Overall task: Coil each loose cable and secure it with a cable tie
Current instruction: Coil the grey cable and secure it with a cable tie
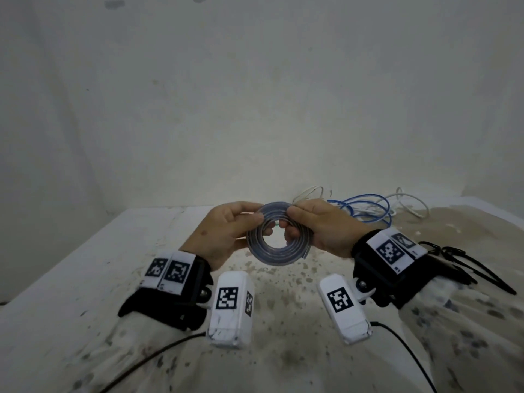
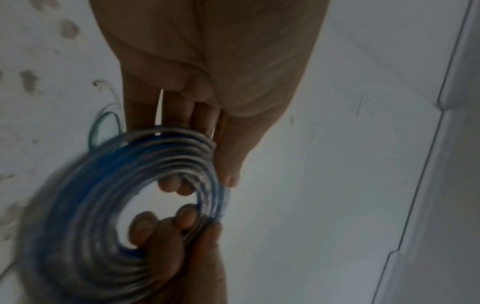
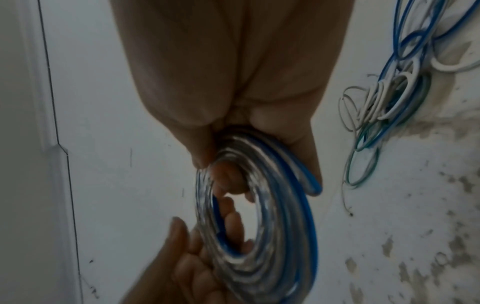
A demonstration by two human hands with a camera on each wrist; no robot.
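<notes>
Both hands — left hand point(image 1: 224, 232), right hand point(image 1: 326, 231) — grip coiled cable point(image 1: 276, 245).

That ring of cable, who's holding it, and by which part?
Both hands hold the coiled cable: the left hand grips its left side, the right hand its upper right side.

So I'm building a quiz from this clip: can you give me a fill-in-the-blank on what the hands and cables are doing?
1. The coiled cable is held by ____ hands.
2. The right hand grips the coil's ____ side.
3. The loose cables lie on the table behind the ____ hand.
4. The black cable ties lie beside the ____ wrist.

Missing: both; right; right; right
</notes>
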